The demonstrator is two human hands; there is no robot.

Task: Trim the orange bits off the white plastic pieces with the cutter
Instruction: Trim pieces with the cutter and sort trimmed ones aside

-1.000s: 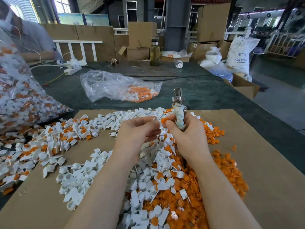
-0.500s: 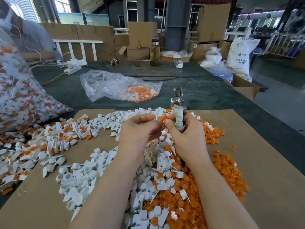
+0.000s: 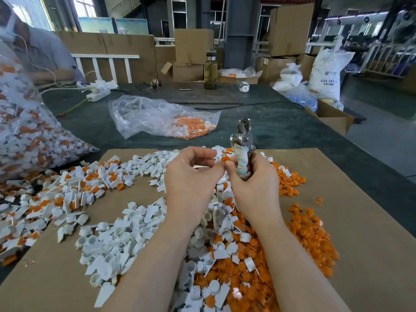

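Note:
My right hand [image 3: 254, 188] grips the cutter [image 3: 242, 149], its wrapped handle upright and its metal jaws pointing away from me. My left hand [image 3: 191, 176] pinches a small white plastic piece with an orange bit [image 3: 221, 157] right beside the cutter handle; my right thumb touches the same piece. Below both hands lies a heap of white pieces [image 3: 126, 235] and cut orange bits [image 3: 310, 235] on a cardboard sheet [image 3: 371, 244]. More white pieces with orange bits [image 3: 74, 185] spread to the left.
A clear bag with orange bits [image 3: 164, 120] lies on the green table beyond the cardboard. A large full bag of pieces [image 3: 27, 131] stands at the left. Another person [image 3: 40, 55] sits at the far left. A bottle [image 3: 210, 70] and boxes stand at the back.
My left hand has brought the piece with the orange bit against the cutter handle, where my right thumb now meets it. Both hands sit slightly higher.

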